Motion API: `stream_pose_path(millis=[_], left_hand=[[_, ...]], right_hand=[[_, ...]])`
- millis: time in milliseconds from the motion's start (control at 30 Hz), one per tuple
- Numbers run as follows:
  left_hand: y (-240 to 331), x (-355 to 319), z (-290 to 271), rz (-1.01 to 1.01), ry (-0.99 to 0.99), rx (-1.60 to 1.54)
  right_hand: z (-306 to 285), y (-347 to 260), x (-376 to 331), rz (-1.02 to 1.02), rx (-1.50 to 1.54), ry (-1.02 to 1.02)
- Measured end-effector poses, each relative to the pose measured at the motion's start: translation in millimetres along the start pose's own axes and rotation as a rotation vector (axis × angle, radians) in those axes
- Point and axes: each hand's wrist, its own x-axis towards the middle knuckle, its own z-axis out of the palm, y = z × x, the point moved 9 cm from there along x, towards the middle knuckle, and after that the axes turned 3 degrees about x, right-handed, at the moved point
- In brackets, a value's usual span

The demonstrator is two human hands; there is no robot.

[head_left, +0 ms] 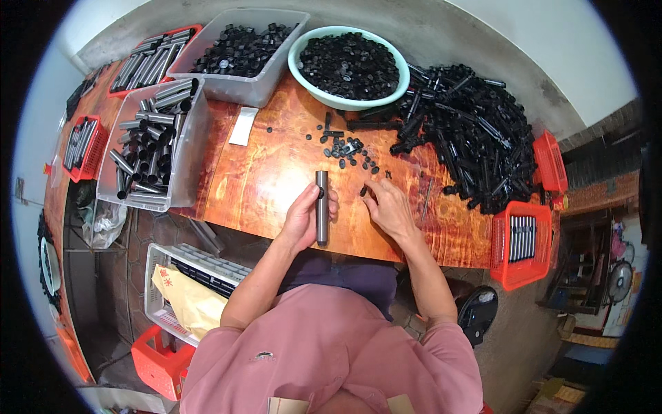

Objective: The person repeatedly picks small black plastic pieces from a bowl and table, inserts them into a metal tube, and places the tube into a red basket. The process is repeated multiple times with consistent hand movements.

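Observation:
My left hand (301, 215) is closed round a grey metal tube (322, 224), which points away from me at the front of the wooden table. Near the tube's upper end shows a dark round spot, a hole or a black plug; I cannot tell which. Just to the right, my right hand (392, 208) pinches a small black cap (363, 192) between thumb and fingertip, apart from the tube. Beyond both hands lies a scatter of small black caps (343, 153) on the tabletop.
At the back stand a pale green basin (348, 105) and a clear bin (238, 90), both full of black parts. A heap of black tubular parts (476, 131) covers the right. Metal tubes fill a clear bin (196, 172) at left; a red basket (502, 265) sits at the right edge.

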Motion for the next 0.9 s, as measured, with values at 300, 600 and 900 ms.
stream_pose_path(millis=[300, 600, 900], left_hand=[[-2.4, -1.2, 4.8, -0.016, -0.022, -0.024], [-0.6, -2.5, 9.6, -0.023, -0.046, -0.046], [-1.5, -2.0, 10.6, -0.029, -0.052, -0.038]], right_hand=[[-6.3, 19.6, -19.2, 0.255, 0.294, 0.040], [-2.3, 7.0, -17.5, 0.145, 0.116, 0.122], [6.4, 7.1, -13.9, 0.072, -0.077, 0.163]])
